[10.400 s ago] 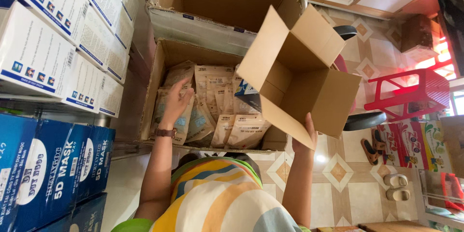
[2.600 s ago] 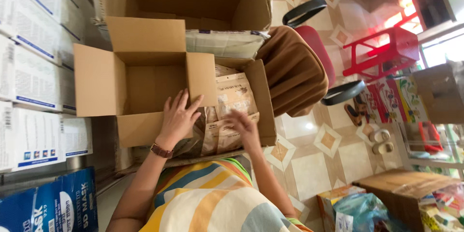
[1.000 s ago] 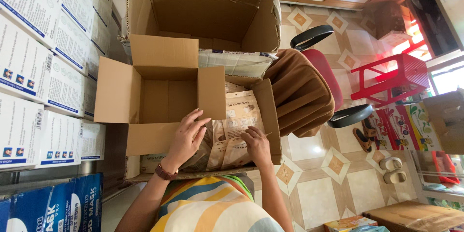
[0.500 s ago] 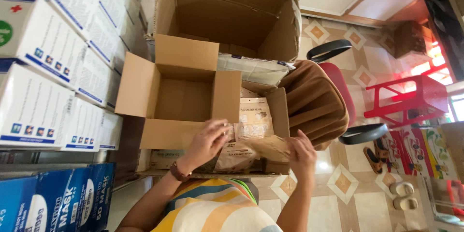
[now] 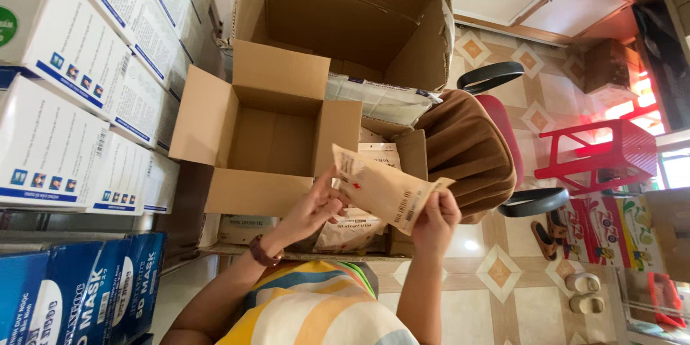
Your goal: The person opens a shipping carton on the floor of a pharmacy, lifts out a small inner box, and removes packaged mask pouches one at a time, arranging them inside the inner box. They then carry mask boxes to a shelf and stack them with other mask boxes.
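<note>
Both hands grip a tan paper pouch (image 5: 384, 188): left hand (image 5: 320, 205) closed on its left end, right hand (image 5: 436, 215) on its right, near the open cardboard box (image 5: 251, 133).

A flat tan paper pouch (image 5: 384, 190) with a small red mark is held at both ends, just in front of a small open brown carton (image 5: 262, 136). More tan pouches (image 5: 352, 228) lie in the box below it. A larger open carton (image 5: 345, 18) stands behind. White boxes with blue stripes (image 5: 79, 79) are stacked at the left, above blue boxes (image 5: 79, 291).
</note>
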Tool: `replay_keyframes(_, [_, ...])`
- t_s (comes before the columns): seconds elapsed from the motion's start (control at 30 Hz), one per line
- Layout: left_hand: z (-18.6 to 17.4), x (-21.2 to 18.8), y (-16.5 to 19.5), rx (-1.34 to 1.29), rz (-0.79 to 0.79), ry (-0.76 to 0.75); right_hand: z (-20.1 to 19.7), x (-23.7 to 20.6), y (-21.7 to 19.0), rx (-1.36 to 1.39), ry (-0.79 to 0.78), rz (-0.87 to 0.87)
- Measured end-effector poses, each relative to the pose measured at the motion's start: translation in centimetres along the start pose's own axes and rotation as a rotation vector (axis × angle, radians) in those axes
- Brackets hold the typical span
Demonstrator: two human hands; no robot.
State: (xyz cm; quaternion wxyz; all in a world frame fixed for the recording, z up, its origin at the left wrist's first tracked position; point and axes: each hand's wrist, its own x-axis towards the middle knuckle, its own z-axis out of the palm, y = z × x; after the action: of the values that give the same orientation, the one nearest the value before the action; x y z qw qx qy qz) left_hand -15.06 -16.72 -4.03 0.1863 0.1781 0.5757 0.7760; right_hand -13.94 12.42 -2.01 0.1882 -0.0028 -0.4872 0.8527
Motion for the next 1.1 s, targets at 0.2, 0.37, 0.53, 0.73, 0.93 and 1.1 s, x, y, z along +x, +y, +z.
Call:
replay_keyframes(0.2, [-2.5,-0.1,1.6,-0.366,-0.069,0.002,5.0,-0.1,-0.5,-0.061,-0.312,-0.067])
replay_keyframes(0.37, [-4.0,-0.5,3.2,-0.42,-0.09,0.06,7.4,0.2,-0.9,-0.174,-0.598,-0.234])
replay_keyframes(0.53, [-5.3,-0.8,3.0,-0.164,0.051,0.157,8.1,-0.3,1.3,-0.137,-0.398,-0.1])
replay_keyframes(0.73, [-6.7,-0.6,3.4,0.0,0.25,0.367,7.2,-0.1,4.3,-0.028,-0.352,0.01])
replay_keyframes(0.93, [-9.9,-0.5,5.9,0.566,0.399,0.644,6.9,0.6,6.0,0.245,-0.258,0.158])
replay_keyframes(1.1, [-14.8,1.0,5.2,0.26,0.286,0.693,8.9,1.0,4.3,-0.097,-0.21,0.197])
